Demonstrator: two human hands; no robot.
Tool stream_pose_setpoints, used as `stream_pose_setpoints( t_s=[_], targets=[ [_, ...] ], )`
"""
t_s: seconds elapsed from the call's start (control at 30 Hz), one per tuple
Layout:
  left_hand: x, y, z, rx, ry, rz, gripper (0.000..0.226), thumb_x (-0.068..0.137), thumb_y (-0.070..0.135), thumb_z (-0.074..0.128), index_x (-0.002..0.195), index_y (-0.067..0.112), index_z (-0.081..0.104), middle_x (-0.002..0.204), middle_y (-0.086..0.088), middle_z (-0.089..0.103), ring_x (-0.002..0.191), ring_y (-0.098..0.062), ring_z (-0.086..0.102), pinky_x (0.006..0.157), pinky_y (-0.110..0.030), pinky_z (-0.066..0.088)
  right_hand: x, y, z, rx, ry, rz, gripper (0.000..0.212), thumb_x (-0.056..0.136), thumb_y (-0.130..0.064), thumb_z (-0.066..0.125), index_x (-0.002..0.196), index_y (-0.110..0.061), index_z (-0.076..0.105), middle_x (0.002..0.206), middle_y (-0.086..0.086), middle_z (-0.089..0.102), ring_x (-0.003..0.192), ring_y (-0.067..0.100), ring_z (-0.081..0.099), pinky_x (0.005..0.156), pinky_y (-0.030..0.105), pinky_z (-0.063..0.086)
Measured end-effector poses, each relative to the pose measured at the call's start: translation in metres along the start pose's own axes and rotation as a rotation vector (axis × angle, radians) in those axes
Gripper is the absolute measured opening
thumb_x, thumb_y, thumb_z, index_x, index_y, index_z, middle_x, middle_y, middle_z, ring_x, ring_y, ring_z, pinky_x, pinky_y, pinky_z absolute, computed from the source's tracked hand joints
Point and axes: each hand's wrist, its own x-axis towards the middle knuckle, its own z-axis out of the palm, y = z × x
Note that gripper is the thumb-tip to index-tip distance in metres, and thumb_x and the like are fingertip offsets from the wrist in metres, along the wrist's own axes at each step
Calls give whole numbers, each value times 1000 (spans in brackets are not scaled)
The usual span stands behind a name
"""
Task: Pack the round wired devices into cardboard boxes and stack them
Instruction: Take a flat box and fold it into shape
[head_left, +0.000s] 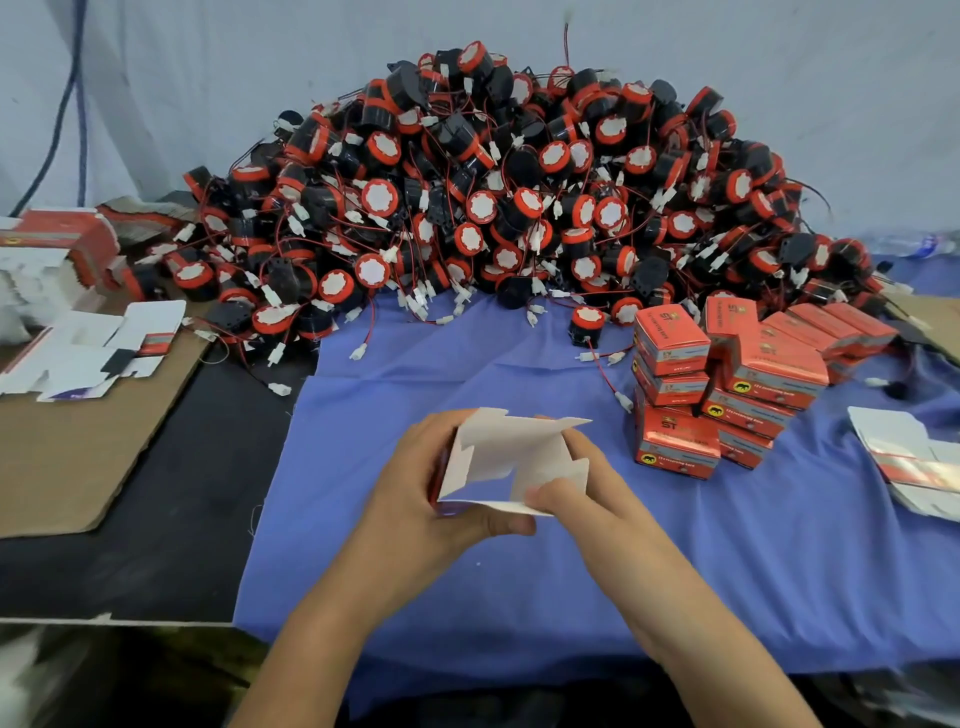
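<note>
A half-formed cardboard box (506, 457), white inside and red outside, is held above the blue cloth (519, 571) with its flaps standing open. My left hand (426, 499) grips its left side and bottom edge. My right hand (582, 483) pinches a flap on its right side. A huge pile of round black-and-red wired devices (493, 197) fills the back of the table. One device (587, 325) stands alone at the pile's front edge. Several closed red boxes (727, 384) are stacked at the right.
Flat unfolded box blanks lie at the left (93, 353) on brown cardboard (78, 457), with a bundle of more blanks (57, 249) behind. More blanks lie at the right edge (914, 462). A grey sheet (208, 78) hangs behind the pile.
</note>
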Motion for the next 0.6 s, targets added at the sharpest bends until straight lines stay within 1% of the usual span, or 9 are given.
stream_pose_setpoints(
  t_s=[0.07, 0.13, 0.2, 0.23, 0.33, 0.4, 0.43, 0.5, 0.6],
  targets=[
    [-1, 0, 2, -30, 33, -24, 78, 51, 27, 102, 112, 48, 59, 117, 19, 65, 110, -2, 61, 71, -21, 56, -3, -4, -3, -47, -75, -41, 47, 79, -36, 56, 123, -49, 63, 121, -8, 64, 112, -3, 56, 98, 26, 47],
    [-2, 0, 6, -72, 24, -46, 80, 47, 36, 100, 111, 49, 53, 113, 20, 65, 108, -8, 64, 75, -30, 60, -3, -2, -4, -17, -99, -62, 51, 81, -38, 53, 130, -50, 60, 124, -18, 66, 120, -3, 56, 107, 33, 42],
    [-3, 3, 11, -218, -35, -80, 84, 52, 42, 101, 118, 39, 49, 118, 10, 67, 111, -24, 68, 82, -48, 62, -2, 3, -4, 59, -90, -60, 53, 82, -43, 51, 134, -54, 57, 136, -18, 63, 130, 3, 55, 114, 40, 39],
    [-4, 4, 13, -278, -61, -84, 86, 57, 49, 99, 123, 32, 45, 120, 7, 67, 110, -28, 70, 82, -49, 63, -2, 6, -3, 89, -91, -54, 54, 83, -44, 50, 135, -52, 57, 138, -13, 64, 131, 9, 56, 115, 43, 39],
    [-6, 10, 11, -280, -81, -109, 94, 66, 76, 78, 131, 20, 39, 118, 15, 67, 106, -18, 73, 77, -32, 63, 0, 12, -2, 142, -91, -34, 55, 83, -43, 48, 137, -49, 57, 136, -5, 66, 129, 17, 59, 117, 48, 37],
    [-8, 15, 10, -219, -68, -139, 93, 67, 92, 58, 135, 30, 44, 114, 22, 67, 105, -4, 71, 78, -18, 57, 0, 12, -4, 113, -55, -42, 54, 84, -47, 49, 137, -55, 54, 134, -8, 67, 125, 17, 62, 116, 49, 40],
    [-9, 16, 11, -194, -54, -158, 81, 72, 94, 49, 133, 41, 51, 113, 24, 68, 103, 1, 69, 78, -12, 54, 1, 11, -4, 82, -38, -51, 54, 84, -49, 50, 137, -57, 52, 133, -10, 66, 123, 17, 63, 115, 50, 41],
    [-9, 19, 13, -253, -25, -246, 49, 86, 84, 44, 116, 53, 66, 109, 20, 73, 97, 4, 69, 73, -7, 49, 0, 9, -4, 38, -16, -64, 53, 83, -51, 52, 136, -53, 53, 130, -12, 66, 115, 17, 65, 113, 52, 43],
    [-9, 15, 16, -284, -12, -259, 44, 91, 67, 51, 120, 39, 68, 114, 7, 74, 103, -9, 71, 81, -14, 53, -1, 4, -2, 34, 15, -84, 38, 89, -46, 54, 127, -41, 58, 114, -7, 67, 98, 15, 63, 108, 54, 46]
  ],
)
